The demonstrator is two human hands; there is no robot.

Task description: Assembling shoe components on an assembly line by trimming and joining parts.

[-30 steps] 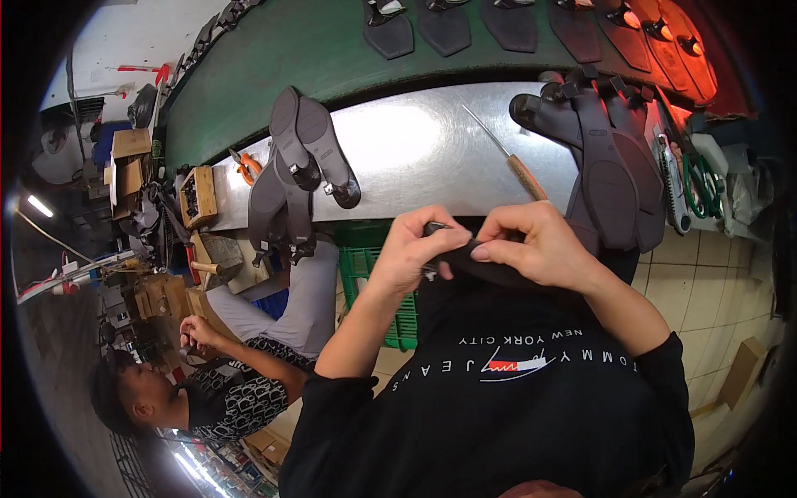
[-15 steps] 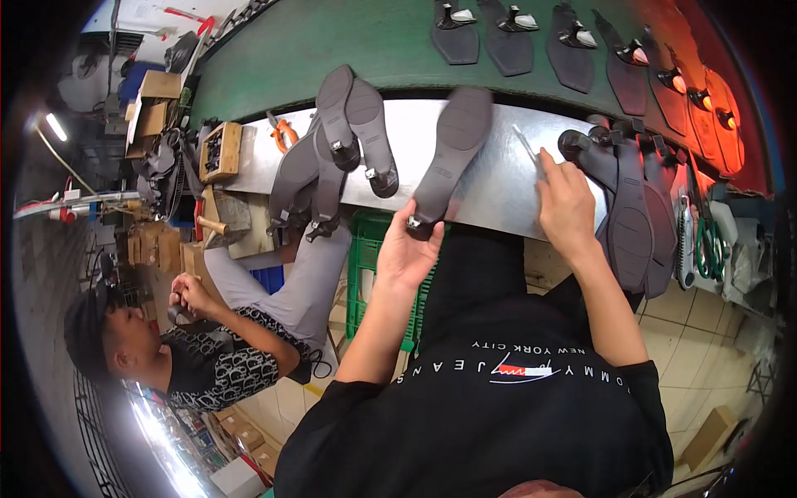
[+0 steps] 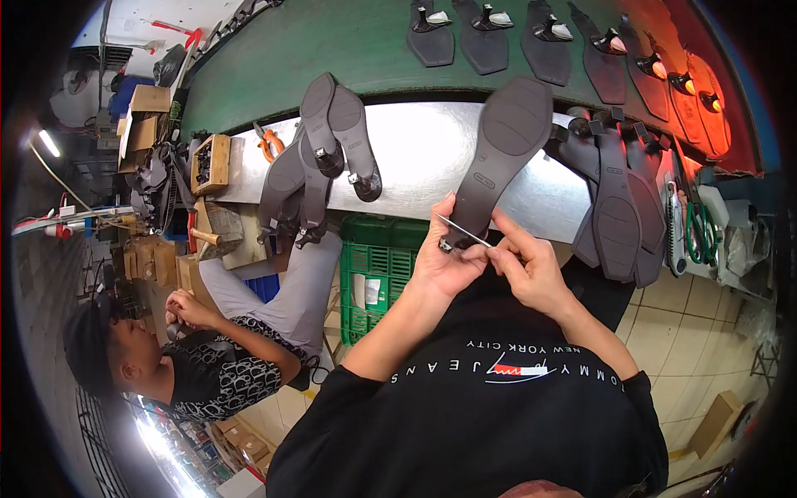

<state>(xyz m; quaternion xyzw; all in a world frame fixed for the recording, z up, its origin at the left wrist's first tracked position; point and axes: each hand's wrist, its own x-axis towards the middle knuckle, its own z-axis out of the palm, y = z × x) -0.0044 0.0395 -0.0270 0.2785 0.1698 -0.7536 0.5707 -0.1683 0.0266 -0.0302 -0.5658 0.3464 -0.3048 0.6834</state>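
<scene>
In my left hand (image 3: 444,267) is a dark heeled shoe sole (image 3: 513,120), gripped at its heel end with the underside facing up and the toe pointing away. My right hand (image 3: 531,267) pinches a thin silver pen-like tool (image 3: 462,229), which lies slantwise across the sole near the heel. Its far end reaches my left thumb; whether it touches the sole I cannot tell. To the left, several similar soles (image 3: 349,137) rest on the metal bench top (image 3: 407,141). Another pile of heeled soles (image 3: 616,207) lies by my right arm.
Several strapped soles (image 3: 486,46) line the green belt (image 3: 315,50) behind the bench. Orange-handled pliers (image 3: 270,143) and a wooden box (image 3: 212,164) sit at left, green-handled scissors (image 3: 701,224) at right. A green crate (image 3: 378,257) stands below; a co-worker (image 3: 224,357) sits at left.
My right hand has come left with the silver tool, from over the bench to the sole's heel. The sole has shifted right and nearer; my left hand still grips it.
</scene>
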